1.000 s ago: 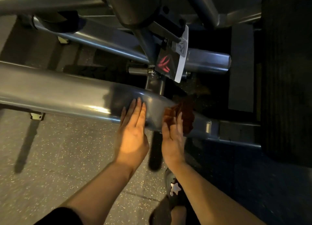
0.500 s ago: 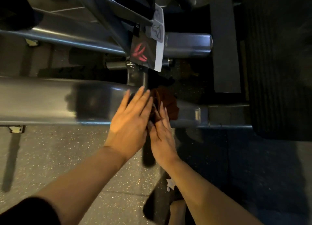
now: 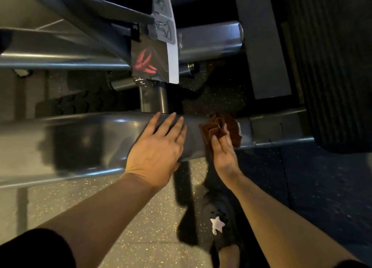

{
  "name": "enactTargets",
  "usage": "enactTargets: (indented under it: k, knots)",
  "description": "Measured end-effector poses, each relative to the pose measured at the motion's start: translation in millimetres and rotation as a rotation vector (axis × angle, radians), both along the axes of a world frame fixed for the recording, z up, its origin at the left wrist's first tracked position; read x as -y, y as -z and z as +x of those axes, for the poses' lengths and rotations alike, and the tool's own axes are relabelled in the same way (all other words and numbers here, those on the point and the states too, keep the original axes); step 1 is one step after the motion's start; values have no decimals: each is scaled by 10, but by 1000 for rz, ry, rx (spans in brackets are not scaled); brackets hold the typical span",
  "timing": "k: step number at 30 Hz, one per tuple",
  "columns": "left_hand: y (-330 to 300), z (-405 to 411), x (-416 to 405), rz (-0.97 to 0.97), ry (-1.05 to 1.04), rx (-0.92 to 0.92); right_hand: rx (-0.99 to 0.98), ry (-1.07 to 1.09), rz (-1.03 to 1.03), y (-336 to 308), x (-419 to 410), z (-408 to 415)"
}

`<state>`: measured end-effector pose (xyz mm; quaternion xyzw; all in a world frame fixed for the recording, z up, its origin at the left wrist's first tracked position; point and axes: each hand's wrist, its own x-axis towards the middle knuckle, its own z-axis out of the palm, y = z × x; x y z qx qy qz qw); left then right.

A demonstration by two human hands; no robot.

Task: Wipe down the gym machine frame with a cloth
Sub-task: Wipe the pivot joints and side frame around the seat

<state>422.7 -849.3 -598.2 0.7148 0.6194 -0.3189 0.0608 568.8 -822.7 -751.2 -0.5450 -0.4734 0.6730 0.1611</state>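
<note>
the gym machine frame [image 3: 90,139] ran across the scene from left to right as a thick, rounded metal tube, grey and glossy, with a bright streak of light along its top and a dark reflection on its left half. a narrower upright post [image 3: 154,98] rose from its far side, and a placard with red marks [image 3: 149,63] hung above that post. further tubes of the same grey metal lay beyond, at far left and far right.

the left hand [image 3: 159,149] lay flat on the frame near the middle, fingers straight and slightly spread, holding nothing. just to its right, the right hand [image 3: 223,153] pressed the cloth [image 3: 221,127] against the tube; the grip there was a thumb and fingers closed on the fabric, the near edge of it tucked under the palm. the cloth was dark reddish-brown, bunched into soft folds, and sat on top of the frame close to where the round tube met a squarer section [image 3: 277,127] at right.

below the frame was a speckled floor [image 3: 141,217], and a dark clog with a white star charm [image 3: 217,225] stood near the right forearm.
</note>
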Motion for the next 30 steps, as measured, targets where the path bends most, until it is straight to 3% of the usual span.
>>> enactTargets:
  k: [9,14,19,22,28,30]
  knots:
    - [8,-18,30,34,16,39,68,142,-331,351,-568,237]
    - [18,-36,25,9,39,5,82,169,-173,130,-628,-118]
    - [46,-44,11,37,11,31,-77,-105,83,-483,-566,-578]
    - [0,-6,-9,30,-11,30,-178,-47,78,-461,-428,-515]
    - [-11,2,-24,34,9,-13,23,28,97,-144,-414,5]
    - [-13,136,-33,-45,-3,-40,148,12,142,-105,-448,188]
